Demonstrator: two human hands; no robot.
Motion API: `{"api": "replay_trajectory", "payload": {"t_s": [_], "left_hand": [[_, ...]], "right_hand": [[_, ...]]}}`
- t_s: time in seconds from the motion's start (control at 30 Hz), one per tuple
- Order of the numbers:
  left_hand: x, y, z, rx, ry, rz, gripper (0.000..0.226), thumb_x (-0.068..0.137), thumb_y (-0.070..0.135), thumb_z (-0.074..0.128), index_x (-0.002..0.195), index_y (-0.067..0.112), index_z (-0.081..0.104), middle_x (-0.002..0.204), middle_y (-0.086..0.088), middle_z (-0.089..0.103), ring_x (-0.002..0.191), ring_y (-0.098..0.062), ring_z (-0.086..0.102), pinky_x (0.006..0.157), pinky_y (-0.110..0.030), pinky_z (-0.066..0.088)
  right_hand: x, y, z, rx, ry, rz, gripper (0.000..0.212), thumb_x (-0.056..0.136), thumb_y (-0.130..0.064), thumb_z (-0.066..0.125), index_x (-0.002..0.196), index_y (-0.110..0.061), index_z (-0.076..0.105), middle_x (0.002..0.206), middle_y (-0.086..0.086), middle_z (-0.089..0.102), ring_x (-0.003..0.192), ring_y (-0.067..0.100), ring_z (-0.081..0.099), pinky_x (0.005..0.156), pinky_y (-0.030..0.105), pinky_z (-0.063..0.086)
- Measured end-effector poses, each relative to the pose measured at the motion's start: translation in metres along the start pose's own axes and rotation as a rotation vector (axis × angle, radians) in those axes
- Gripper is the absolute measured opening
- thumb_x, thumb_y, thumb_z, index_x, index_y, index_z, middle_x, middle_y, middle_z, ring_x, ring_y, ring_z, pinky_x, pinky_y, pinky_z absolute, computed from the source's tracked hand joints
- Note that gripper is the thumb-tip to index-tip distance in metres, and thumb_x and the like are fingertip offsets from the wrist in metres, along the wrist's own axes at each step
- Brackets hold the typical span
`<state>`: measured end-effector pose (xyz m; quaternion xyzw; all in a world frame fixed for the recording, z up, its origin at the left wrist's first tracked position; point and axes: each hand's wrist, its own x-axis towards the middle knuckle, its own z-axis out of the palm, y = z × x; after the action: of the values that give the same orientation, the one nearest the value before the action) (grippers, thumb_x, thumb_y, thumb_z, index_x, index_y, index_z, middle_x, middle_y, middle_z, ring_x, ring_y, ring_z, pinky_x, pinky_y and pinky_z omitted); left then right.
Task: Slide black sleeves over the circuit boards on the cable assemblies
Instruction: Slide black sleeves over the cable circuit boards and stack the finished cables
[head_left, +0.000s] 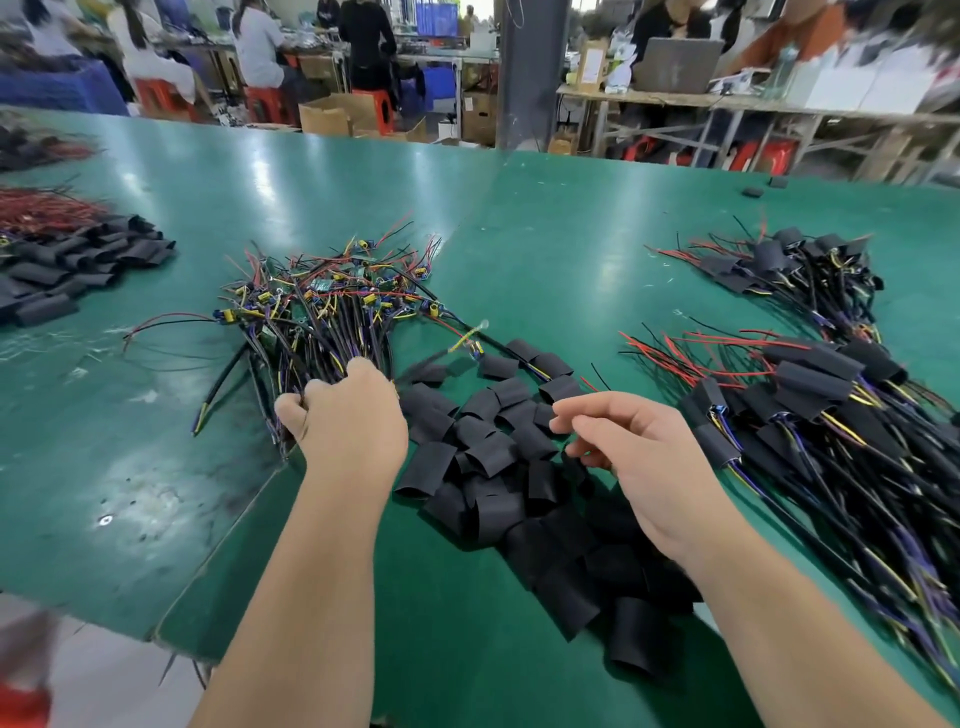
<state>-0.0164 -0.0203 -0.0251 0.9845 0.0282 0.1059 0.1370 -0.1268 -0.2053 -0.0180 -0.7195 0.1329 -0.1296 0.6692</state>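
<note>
A tangled bundle of cable assemblies (332, 306) with bare circuit boards and yellow parts lies left of centre on the green table (545, 249). My left hand (348, 415) grips the near ends of its cables. One blurred cable with a yellow end (470, 332) sticks out to the right of the bundle. Loose black sleeves (493, 436) lie in a heap between my hands. My right hand (634, 457) hovers over that heap with fingers loosely curled, holding nothing. Assemblies with sleeves on them (821, 395) are piled at the right.
A second sleeved pile (795, 265) lies at the far right. More black sleeves (67, 265) and red wires (41, 208) sit at the far left. The table's near edge (171, 623) drops off at lower left. People sit at benches in the background.
</note>
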Motion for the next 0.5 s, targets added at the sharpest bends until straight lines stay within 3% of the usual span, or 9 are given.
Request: {"api": "replay_trajectory", "payload": {"t_s": [0.13,0.23,0.3,0.4,0.5], "left_hand": [[0.000,0.001,-0.006,-0.371,0.360,0.085,0.026,0.087,-0.001,0.040,0.101,0.020,0.046,0.076,0.011,0.061,0.085,-0.014,0.042,0.074,-0.030,0.012],[-0.001,0.002,-0.013,-0.507,0.493,0.216,0.021,0.093,0.005,0.036,0.102,0.018,0.048,0.069,0.016,0.058,0.083,-0.012,0.045,0.074,-0.027,0.010],[-0.004,0.005,-0.013,-0.544,0.440,0.359,0.022,0.093,0.006,0.032,0.102,0.017,0.049,0.072,0.014,0.061,0.082,-0.016,0.053,0.075,-0.027,0.012],[-0.011,0.015,-0.012,-0.580,0.298,0.528,0.026,0.093,0.011,0.024,0.097,0.018,0.048,0.075,0.010,0.064,0.068,-0.017,0.055,0.076,-0.027,0.015],[-0.016,0.020,-0.009,-0.541,0.208,0.614,0.026,0.092,0.010,0.020,0.092,0.019,0.044,0.075,0.011,0.061,0.062,-0.013,0.051,0.079,-0.027,0.016]], "right_hand": [[-0.001,-0.002,0.000,0.100,0.034,-0.005,0.036,0.090,0.010,0.049,0.078,-0.015,0.073,0.074,0.004,0.073,0.058,0.011,0.057,0.061,0.022,0.046],[-0.001,-0.005,-0.002,0.190,0.018,0.003,0.031,0.089,0.012,0.050,0.085,-0.009,0.072,0.076,0.006,0.072,0.060,0.014,0.056,0.062,0.022,0.045],[-0.003,-0.009,-0.003,0.367,-0.079,0.026,0.027,0.083,0.010,0.057,0.099,-0.007,0.070,0.086,0.008,0.073,0.064,0.014,0.057,0.061,0.019,0.045],[-0.003,-0.014,-0.007,0.699,-0.196,0.036,0.056,0.069,-0.002,0.062,0.123,-0.016,0.060,0.106,0.008,0.071,0.070,0.013,0.064,0.060,0.016,0.048],[0.001,-0.019,-0.014,0.833,-0.152,-0.031,0.053,0.071,-0.003,0.059,0.119,-0.024,0.062,0.093,0.006,0.070,0.073,0.013,0.067,0.060,0.015,0.050]]}}
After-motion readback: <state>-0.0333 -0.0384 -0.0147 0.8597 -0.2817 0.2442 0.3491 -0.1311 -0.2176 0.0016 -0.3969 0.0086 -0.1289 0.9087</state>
